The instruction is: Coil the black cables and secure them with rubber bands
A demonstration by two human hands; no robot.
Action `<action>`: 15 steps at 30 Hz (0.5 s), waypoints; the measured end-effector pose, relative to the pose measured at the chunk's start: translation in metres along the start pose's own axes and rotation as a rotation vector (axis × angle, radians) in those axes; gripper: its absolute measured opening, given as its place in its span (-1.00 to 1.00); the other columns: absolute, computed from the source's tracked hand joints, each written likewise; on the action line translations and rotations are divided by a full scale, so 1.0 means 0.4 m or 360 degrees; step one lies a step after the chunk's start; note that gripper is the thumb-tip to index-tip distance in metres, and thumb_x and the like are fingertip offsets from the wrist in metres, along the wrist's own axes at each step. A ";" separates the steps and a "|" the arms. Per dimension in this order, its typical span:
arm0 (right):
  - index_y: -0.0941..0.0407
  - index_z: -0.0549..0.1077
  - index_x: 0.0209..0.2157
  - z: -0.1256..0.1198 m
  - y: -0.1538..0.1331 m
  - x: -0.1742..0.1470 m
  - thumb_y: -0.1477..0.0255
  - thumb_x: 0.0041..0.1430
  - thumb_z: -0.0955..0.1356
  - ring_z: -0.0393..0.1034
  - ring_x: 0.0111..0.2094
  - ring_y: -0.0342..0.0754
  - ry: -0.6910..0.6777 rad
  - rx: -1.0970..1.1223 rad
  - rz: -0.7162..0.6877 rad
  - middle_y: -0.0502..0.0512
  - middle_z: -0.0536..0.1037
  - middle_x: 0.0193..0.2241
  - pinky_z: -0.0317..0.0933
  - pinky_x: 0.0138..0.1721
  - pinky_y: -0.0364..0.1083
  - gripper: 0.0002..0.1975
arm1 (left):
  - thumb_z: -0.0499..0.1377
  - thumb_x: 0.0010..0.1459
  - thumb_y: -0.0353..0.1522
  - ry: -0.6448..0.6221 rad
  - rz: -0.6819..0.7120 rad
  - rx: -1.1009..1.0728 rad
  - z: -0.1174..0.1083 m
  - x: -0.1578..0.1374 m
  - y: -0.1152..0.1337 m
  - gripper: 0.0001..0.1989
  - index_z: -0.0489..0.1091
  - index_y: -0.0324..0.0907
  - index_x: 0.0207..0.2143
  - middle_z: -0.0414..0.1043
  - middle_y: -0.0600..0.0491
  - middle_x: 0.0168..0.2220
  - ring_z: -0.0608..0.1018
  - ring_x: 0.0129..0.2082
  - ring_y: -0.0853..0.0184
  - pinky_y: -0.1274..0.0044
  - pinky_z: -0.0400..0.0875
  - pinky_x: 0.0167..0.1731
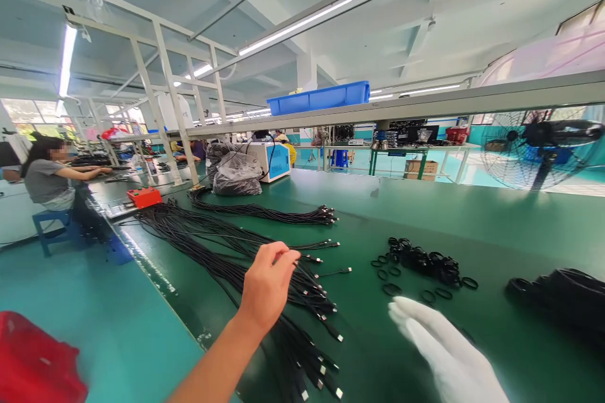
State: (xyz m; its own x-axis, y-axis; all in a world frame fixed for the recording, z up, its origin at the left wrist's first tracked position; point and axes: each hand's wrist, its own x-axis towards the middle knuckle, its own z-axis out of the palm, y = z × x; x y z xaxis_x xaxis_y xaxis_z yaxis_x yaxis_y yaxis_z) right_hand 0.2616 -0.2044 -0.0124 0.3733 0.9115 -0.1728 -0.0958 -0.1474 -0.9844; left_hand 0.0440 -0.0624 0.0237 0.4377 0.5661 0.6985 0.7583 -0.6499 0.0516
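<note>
My bare left hand (267,283) is above the spread of black USB cables (227,245), its thumb and index finger pinched together. A dark bit of cable shows at those fingertips, though the grip is partly hidden. The plugs, with pale metal tips, point right on the green table. My right hand (439,346), in a white glove, reaches in from the lower right with fingers stretched forward. Its fingertips lie just short of a loose black ring (391,289). Behind that ring is a pile of black rings (425,261), with several singles scattered around it.
A black bundle (562,296) lies at right. Farther back are another cable bunch (265,211), a red device (144,197), a plastic-wrapped bag (234,170) and a blue-white machine (269,160). Overhead, a shelf bears a blue bin (319,99). A co-worker (50,170) sits far left.
</note>
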 end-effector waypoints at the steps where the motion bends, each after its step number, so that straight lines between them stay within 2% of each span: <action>1: 0.05 0.39 -0.07 -0.005 -0.007 0.000 -0.07 -0.06 0.26 0.30 -0.01 0.14 -0.0158 0.0107 0.0012 0.19 0.41 -0.01 0.23 -0.06 0.03 -0.39 | -0.06 0.24 -0.46 0.0019 0.0074 -0.0071 -0.001 0.002 0.030 -0.72 0.41 -0.09 -0.17 0.34 0.02 -0.22 0.42 -0.24 0.37 0.59 0.40 -0.27; 2: 0.10 0.41 -0.09 -0.008 -0.013 -0.002 -0.09 -0.03 0.22 0.39 -0.14 0.10 -0.0367 0.0222 0.0061 0.22 0.48 -0.10 0.27 -0.13 0.01 -0.36 | -0.05 0.23 -0.47 0.0037 0.0147 -0.0118 0.001 0.005 0.057 -0.71 0.42 -0.07 -0.16 0.34 0.03 -0.23 0.41 -0.24 0.38 0.60 0.40 -0.28; 4: 0.18 0.43 -0.12 -0.007 -0.018 -0.012 -0.10 0.02 0.16 0.45 -0.33 -0.01 -0.0945 0.0585 0.0297 0.25 0.53 -0.25 0.29 -0.26 -0.04 -0.32 | -0.04 0.21 -0.51 0.0081 0.0249 -0.0109 0.009 0.019 0.098 -0.69 0.44 -0.06 -0.18 0.35 0.03 -0.25 0.40 -0.23 0.34 0.58 0.39 -0.29; 6: 0.24 0.44 -0.12 -0.003 -0.013 -0.018 -0.01 0.01 0.26 0.45 -0.40 -0.11 -0.1302 0.0776 0.0430 0.26 0.55 -0.30 0.27 -0.33 -0.15 -0.37 | -0.03 0.17 -0.55 0.0059 0.0243 0.0006 0.019 0.038 0.127 -0.67 0.46 -0.08 -0.21 0.35 0.00 -0.25 0.40 -0.23 0.28 0.52 0.40 -0.30; 9: 0.33 0.49 -0.24 0.000 0.013 -0.005 0.29 -0.08 0.37 0.41 -0.55 -0.18 -0.1437 0.0658 0.0572 0.23 0.56 -0.43 0.20 -0.55 -0.25 -0.58 | -0.01 0.11 -0.57 -0.0134 0.0240 0.0023 0.017 0.053 0.169 -0.66 0.47 -0.11 -0.21 0.38 -0.06 -0.16 0.37 -0.12 0.16 0.36 0.39 -0.20; 11: 0.35 0.50 -0.31 0.000 0.036 0.011 0.38 -0.13 0.33 0.41 -0.59 -0.14 -0.1447 0.0661 0.0685 0.22 0.56 -0.50 0.20 -0.60 -0.23 -0.64 | 0.02 0.10 -0.55 -0.0390 0.0442 -0.0243 -0.001 0.049 0.203 -0.64 0.44 -0.04 -0.13 0.37 -0.01 -0.05 0.31 0.01 0.13 0.21 0.24 0.00; 13: 0.35 0.50 -0.30 -0.001 0.053 0.022 0.40 -0.13 0.29 0.46 -0.53 -0.07 -0.1465 0.0733 0.0727 0.23 0.56 -0.49 0.26 -0.55 -0.18 -0.64 | 0.04 0.12 -0.50 -0.0779 0.0627 -0.0609 -0.022 0.042 0.235 -0.67 0.43 0.03 -0.15 0.43 0.11 -0.12 0.36 -0.02 0.24 0.18 0.02 0.15; 15: 0.35 0.47 -0.26 -0.002 0.061 0.023 0.40 -0.08 0.26 0.48 -0.47 -0.03 -0.1577 0.0818 0.0757 0.26 0.57 -0.45 0.28 -0.50 -0.15 -0.63 | 0.04 0.15 -0.47 -0.1122 0.0617 -0.0874 -0.038 0.043 0.256 -0.75 0.46 0.02 -0.30 0.46 0.18 -0.33 0.44 -0.21 0.37 0.24 -0.07 0.20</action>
State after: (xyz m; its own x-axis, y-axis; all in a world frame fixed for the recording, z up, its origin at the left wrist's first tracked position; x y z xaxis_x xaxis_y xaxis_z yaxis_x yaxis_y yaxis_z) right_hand 0.2634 -0.1998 -0.0380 -0.6452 0.7394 -0.1925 -0.4701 -0.5828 -0.6629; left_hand 0.1218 -0.1269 0.0520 0.9337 0.3209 0.1586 0.2483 -0.8999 0.3586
